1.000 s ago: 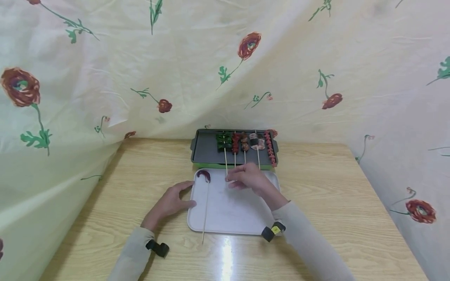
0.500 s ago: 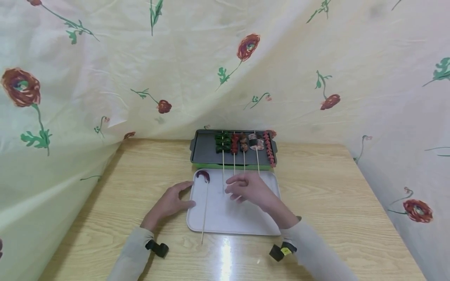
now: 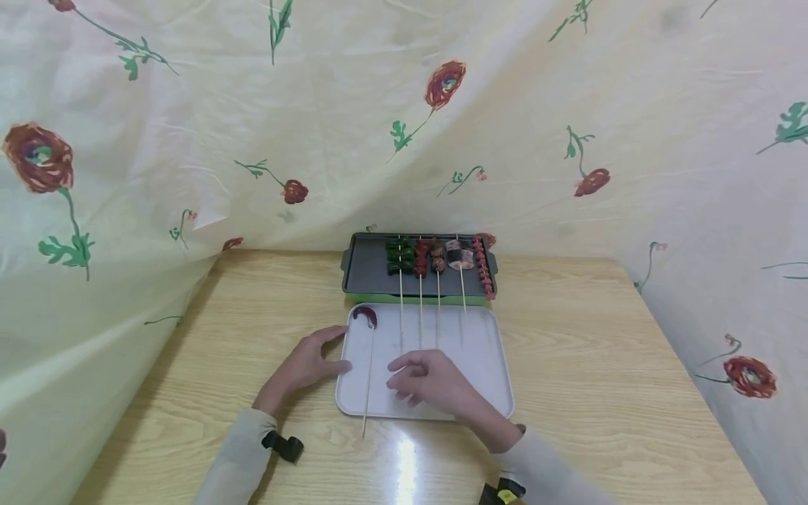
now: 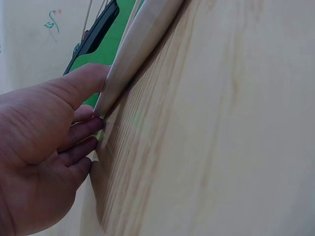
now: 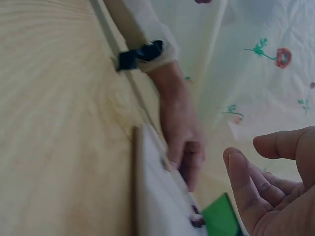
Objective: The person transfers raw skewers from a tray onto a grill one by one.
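A white tray (image 3: 435, 403) lies in the middle of the table. My left hand (image 3: 306, 361) rests at its left edge, thumb over the rim and index finger touching the side; the left wrist view shows the thumb against the tray edge (image 4: 140, 49). A skewer with a dark red curved piece (image 3: 366, 317) lies on the tray, its stick passing the front rim. Over the tray, my right hand (image 3: 429, 382) is loosely bent and holds nothing, as its parted thumb and fingers (image 5: 241, 182) show in the right wrist view. A green-pepper-like skewer (image 3: 400, 256) lies on the grill plate (image 3: 369, 266).
Behind the tray stands the dark grill plate with a green base (image 3: 372, 298). It also bears a red skewer (image 3: 421, 258), a brown skewer (image 3: 438, 256), a black-and-white skewer (image 3: 459, 254) and a pink skewer (image 3: 482, 266). A flowered cloth (image 3: 303, 105) hangs behind the wooden table (image 3: 568, 337).
My right hand has let go of the green skewer's stick and drawn back toward the front of the tray. The skewer stays on the grill plate; my left hand has not moved.
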A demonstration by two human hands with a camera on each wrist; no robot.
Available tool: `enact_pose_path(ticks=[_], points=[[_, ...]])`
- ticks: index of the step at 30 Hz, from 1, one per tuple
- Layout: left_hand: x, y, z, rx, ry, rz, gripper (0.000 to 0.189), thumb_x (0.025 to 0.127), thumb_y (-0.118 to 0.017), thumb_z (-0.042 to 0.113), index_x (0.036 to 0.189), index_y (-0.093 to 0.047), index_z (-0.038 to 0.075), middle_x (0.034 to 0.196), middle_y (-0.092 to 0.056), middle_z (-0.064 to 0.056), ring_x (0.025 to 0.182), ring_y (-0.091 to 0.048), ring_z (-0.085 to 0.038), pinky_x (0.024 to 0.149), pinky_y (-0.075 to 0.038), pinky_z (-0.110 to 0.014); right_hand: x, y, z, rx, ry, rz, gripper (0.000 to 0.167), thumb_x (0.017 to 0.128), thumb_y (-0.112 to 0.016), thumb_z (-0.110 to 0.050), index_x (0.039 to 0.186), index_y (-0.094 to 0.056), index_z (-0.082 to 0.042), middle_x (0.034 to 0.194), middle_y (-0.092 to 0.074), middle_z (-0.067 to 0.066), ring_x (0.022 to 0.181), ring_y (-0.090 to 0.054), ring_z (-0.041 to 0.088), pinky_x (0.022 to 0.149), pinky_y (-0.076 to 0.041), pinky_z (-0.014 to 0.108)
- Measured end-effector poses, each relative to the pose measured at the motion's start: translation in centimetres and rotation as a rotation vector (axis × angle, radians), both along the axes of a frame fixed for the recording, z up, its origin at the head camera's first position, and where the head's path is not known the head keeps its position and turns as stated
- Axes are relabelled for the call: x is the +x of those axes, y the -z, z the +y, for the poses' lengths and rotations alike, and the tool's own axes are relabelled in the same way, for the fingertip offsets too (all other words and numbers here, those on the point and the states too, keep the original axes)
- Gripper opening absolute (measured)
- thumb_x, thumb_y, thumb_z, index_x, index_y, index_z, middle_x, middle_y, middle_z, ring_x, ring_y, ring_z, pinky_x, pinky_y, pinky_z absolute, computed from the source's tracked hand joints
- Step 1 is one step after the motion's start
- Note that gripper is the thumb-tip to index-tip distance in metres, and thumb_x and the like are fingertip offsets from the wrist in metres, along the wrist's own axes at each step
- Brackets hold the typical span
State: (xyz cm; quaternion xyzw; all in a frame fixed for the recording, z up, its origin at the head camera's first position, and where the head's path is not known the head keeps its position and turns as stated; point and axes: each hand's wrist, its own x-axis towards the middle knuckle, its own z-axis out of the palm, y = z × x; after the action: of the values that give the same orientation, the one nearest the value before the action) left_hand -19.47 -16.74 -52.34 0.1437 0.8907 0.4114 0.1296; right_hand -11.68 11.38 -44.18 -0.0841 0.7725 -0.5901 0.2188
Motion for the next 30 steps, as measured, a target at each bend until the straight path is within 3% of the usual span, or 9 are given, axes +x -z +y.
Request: enact_pose_path(ticks=[5,10,14,18,25,30], points=[[0.0,-0.2,0.0,0.001,0.005,0.011,0.075,0.086,-0.084,0.029,0.151,-0.051,0.013,0.157,-0.047,-0.011,0.149,-0.036,-0.034,0.123,-0.031,-0.053,1.1,1.8,-0.8,-0.001,-0.029,0.002,0.029,0.093,-0.068,-0.009,0.117,-0.068,0.007,0.092,-0.077,0.015,0.076,-0.073,0.024,0.064,-0.064,0.036],[0.1,-0.4,0.0,-0.004,0.010,0.016,0.074,0.086,-0.084,0.028,0.151,-0.051,0.012,0.157,-0.046,-0.012,0.149,-0.036,-0.035,0.124,-0.030,-0.053,2.2,3.5,-1.5,0.024,-0.041,0.011,0.030,0.092,-0.069,-0.013,0.116,-0.069,0.004,0.089,-0.078,0.007,0.077,-0.074,0.022,0.070,-0.062,0.030],[0.1,-0.4,0.0,-0.004,0.014,0.021,0.074,0.086,-0.084,0.028,0.151,-0.050,0.012,0.157,-0.046,-0.012,0.149,-0.037,-0.035,0.124,-0.030,-0.053,2.9,4.5,-2.2,-0.029,-0.022,-0.063,0.035,0.091,-0.071,-0.013,0.120,-0.067,0.005,0.086,-0.076,0.011,0.072,-0.073,0.025,0.064,-0.063,0.034],[0.0,-0.4,0.1,0.001,0.018,0.024,0.074,0.086,-0.083,0.028,0.151,-0.050,0.013,0.157,-0.046,-0.012,0.149,-0.037,-0.035,0.124,-0.030,-0.053,3.3,5.1,-2.8,-0.081,-0.008,-0.119,0.039,0.090,-0.072,-0.010,0.123,-0.064,0.008,0.082,-0.074,0.015,0.070,-0.073,0.026,0.060,-0.064,0.035],[0.0,-0.5,0.1,-0.003,0.019,0.025,0.074,0.087,-0.083,0.027,0.151,-0.050,0.012,0.157,-0.046,-0.013,0.149,-0.036,-0.035,0.124,-0.030,-0.053,3.4,5.8,-3.5,-0.167,-0.006,-0.181,0.046,0.091,-0.072,-0.008,0.129,-0.057,0.014,0.083,-0.073,0.015,0.070,-0.074,0.024,0.062,-0.065,0.035],[0.1,-0.5,0.1,-0.003,0.011,0.020,0.074,0.086,-0.083,0.027,0.151,-0.051,0.012,0.157,-0.046,-0.012,0.149,-0.037,-0.035,0.123,-0.031,-0.053,3.4,5.9,-3.8,-0.175,-0.017,-0.208,0.045,0.093,-0.070,-0.008,0.130,-0.056,0.014,0.083,-0.074,0.018,0.069,-0.074,0.025,0.062,-0.066,0.035]])
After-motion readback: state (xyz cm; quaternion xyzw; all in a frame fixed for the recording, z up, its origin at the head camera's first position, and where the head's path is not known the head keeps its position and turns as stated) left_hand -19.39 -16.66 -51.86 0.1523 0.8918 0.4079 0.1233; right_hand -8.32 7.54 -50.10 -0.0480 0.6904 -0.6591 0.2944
